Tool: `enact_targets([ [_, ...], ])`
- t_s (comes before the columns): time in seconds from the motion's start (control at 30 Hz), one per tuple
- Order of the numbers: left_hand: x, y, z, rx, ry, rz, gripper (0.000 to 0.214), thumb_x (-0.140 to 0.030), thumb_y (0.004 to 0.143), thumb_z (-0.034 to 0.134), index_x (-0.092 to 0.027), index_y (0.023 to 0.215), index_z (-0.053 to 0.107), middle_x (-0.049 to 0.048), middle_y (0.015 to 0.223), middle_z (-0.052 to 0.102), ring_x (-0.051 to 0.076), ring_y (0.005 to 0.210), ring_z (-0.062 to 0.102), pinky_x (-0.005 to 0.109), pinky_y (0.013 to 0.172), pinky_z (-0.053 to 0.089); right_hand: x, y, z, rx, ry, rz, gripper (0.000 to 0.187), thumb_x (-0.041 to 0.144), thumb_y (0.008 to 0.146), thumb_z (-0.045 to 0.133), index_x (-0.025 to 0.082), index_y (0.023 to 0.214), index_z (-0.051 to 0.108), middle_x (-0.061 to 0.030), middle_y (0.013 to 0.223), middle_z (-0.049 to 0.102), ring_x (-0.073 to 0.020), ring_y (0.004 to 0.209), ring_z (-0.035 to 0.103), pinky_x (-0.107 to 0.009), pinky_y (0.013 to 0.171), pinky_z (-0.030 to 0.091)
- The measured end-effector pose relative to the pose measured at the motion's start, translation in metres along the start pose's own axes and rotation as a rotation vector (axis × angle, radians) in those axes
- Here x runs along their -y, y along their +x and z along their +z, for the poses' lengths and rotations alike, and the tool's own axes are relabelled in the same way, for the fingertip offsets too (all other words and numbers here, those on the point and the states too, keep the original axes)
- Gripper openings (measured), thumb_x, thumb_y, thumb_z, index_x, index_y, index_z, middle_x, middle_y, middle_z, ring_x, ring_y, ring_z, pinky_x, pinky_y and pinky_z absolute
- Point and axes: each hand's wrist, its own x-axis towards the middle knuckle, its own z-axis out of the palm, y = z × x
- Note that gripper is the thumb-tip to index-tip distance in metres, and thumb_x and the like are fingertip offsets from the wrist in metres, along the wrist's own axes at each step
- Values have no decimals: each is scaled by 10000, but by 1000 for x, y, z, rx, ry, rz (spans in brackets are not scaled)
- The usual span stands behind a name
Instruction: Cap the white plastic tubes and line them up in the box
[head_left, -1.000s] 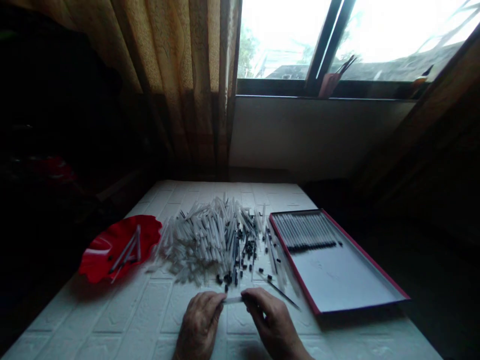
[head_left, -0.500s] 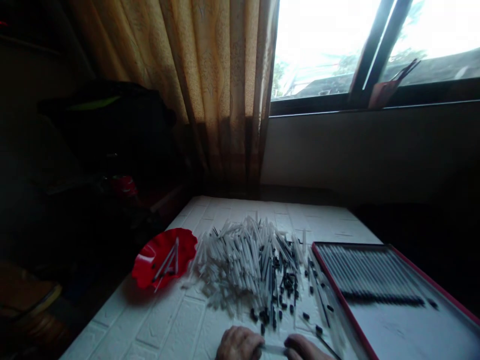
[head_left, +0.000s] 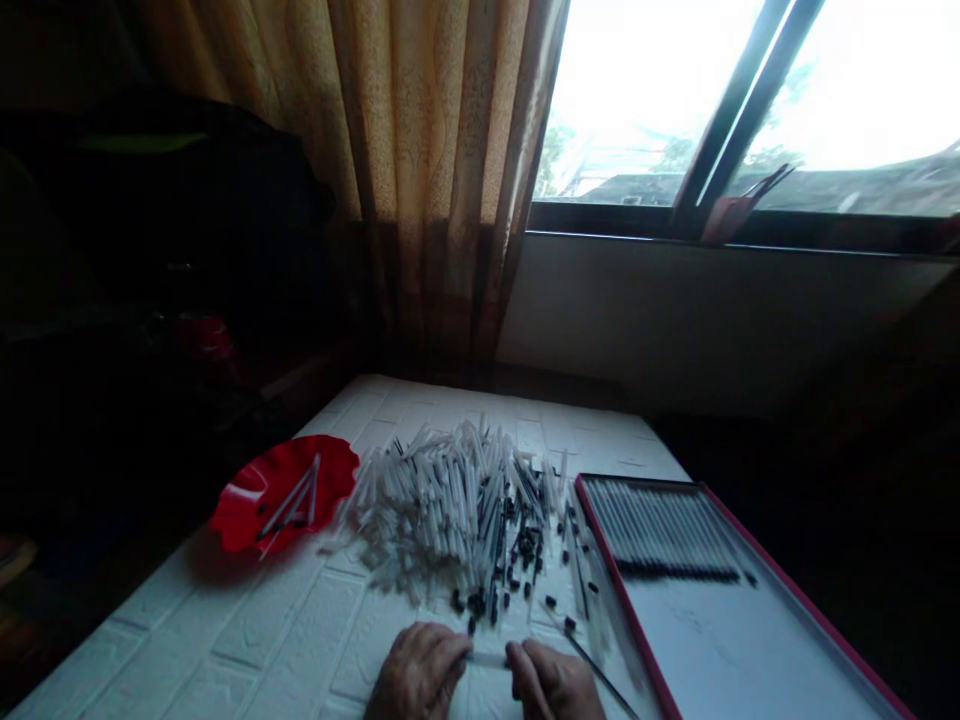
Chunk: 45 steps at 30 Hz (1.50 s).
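At the near edge of the table, my left hand (head_left: pixel 420 672) and my right hand (head_left: pixel 553 682) face each other, fingers closed on opposite ends of one translucent pen barrel (head_left: pixel 489 660). A short middle stretch of it shows; the ends are hidden in my fingers. Just beyond lies a big heap of clear pen barrels (head_left: pixel 442 490). Small black caps (head_left: pixel 529 545) are scattered along its right and near sides. A thin dark refill (head_left: pixel 600 672) lies beside my right hand.
On the left stands a red wavy-rimmed bowl (head_left: pixel 240 495) with a few pens inside. A red-edged tray (head_left: pixel 720 650) at the right holds a row of black-ended pens (head_left: pixel 667 530). The white brick-patterned table (head_left: pixel 285 630) stands below a curtain (head_left: pixel 427 150) and window.
The view has turned right and shifted, so the table things appear further left. Both hands show more fully, still with the pen barrel between them.
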Motion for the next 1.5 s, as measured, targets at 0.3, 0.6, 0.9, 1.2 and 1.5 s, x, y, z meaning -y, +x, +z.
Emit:
enact_targets([
  [0.3, 2, -3, -1, 55, -26, -9, 300, -298, 1031, 301, -213, 1043, 588, 32, 806, 724, 162, 707, 700, 240, 655, 574, 2, -16, 3, 7, 408, 230, 365, 529, 927, 450, 218, 894, 637, -30, 720, 653, -158, 618, 610, -206, 578, 473],
  [0.6, 0, -4, -5, 86, -60, -15, 283, -286, 1020, 341, -219, 1058, 613, 32, 832, 723, 158, 736, 689, 240, 682, 577, 4, -15, 5, -3, 228, 248, 562, 498, 972, 349, 200, 526, 517, 22, 473, 493, -113, 454, 491, -210, 467, 338],
  [0.9, -3, -2, -6, 50, -23, -47, 303, -311, 1019, 344, -226, 1026, 635, 27, 826, 731, 158, 736, 694, 240, 687, 577, 0, -15, -2, 16, 471, 198, 233, 393, 940, 432, 213, 835, 535, 19, 670, 515, -136, 578, 513, -201, 539, 422],
  [1.2, -5, 1, -6, 66, -2, -49, 327, -326, 1025, 321, -221, 1027, 630, 31, 826, 729, 160, 732, 692, 243, 679, 573, 6, -7, -8, 29, 186, 129, 288, 321, 955, 427, 214, 696, 495, 40, 581, 521, -113, 512, 516, -174, 500, 395],
  [1.5, -5, -1, -7, 54, -11, -59, 302, -315, 1020, 342, -229, 1028, 631, 26, 823, 730, 161, 742, 694, 246, 689, 575, 13, -3, -11, -21, 122, 128, 382, 354, 978, 354, 222, 639, 470, 48, 524, 494, -107, 454, 495, -178, 452, 369],
])
